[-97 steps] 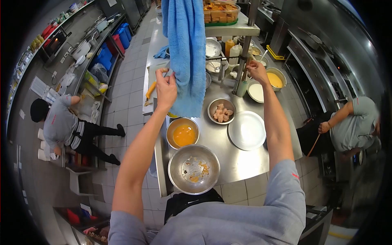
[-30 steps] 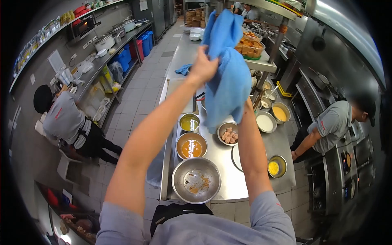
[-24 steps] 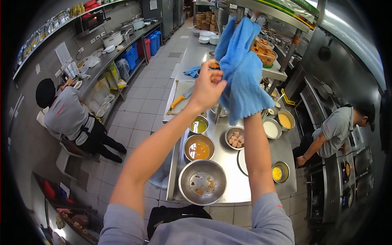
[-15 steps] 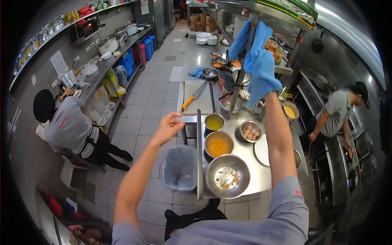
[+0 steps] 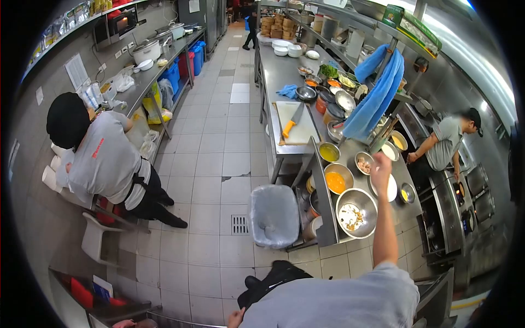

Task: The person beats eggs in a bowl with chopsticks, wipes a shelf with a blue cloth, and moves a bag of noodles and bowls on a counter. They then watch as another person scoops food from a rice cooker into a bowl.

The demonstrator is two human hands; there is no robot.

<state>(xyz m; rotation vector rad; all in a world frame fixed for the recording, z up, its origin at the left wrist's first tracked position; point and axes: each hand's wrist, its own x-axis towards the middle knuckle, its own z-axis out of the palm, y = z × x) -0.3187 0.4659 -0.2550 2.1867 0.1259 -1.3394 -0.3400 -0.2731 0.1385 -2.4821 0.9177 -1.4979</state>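
My right hand [image 5: 381, 168] is above the steel counter, over the edge of a white plate [image 5: 391, 190] and beside a small bowl of pale meat pieces [image 5: 365, 163]. Its fingers are curled but blurred. Nearer my body is a large steel mixing bowl [image 5: 369, 221] with white powder and brownish bits inside. Beyond it sit a bowl of orange liquid [image 5: 336, 182] and a smaller bowl of yellow liquid [image 5: 329, 152]. Low by my waist, only part of my left hand [image 5: 235, 318] shows, its fingers mostly hidden. Blue towels [image 5: 377, 101] hang from the shelf post.
An orange-handled knife [image 5: 292, 123] lies on a white cutting board [image 5: 309, 131]. A lined bin [image 5: 274, 229] stands left of the counter. One co-worker [image 5: 109, 153] is at the left bench, another [image 5: 445, 145] at the stoves on the right. Steamer baskets [image 5: 278, 26] are stacked far back.
My right hand has come away from the blue towel and dropped over the counter. My left hand has moved down to my waist. The view has shifted, and the towels hang free.
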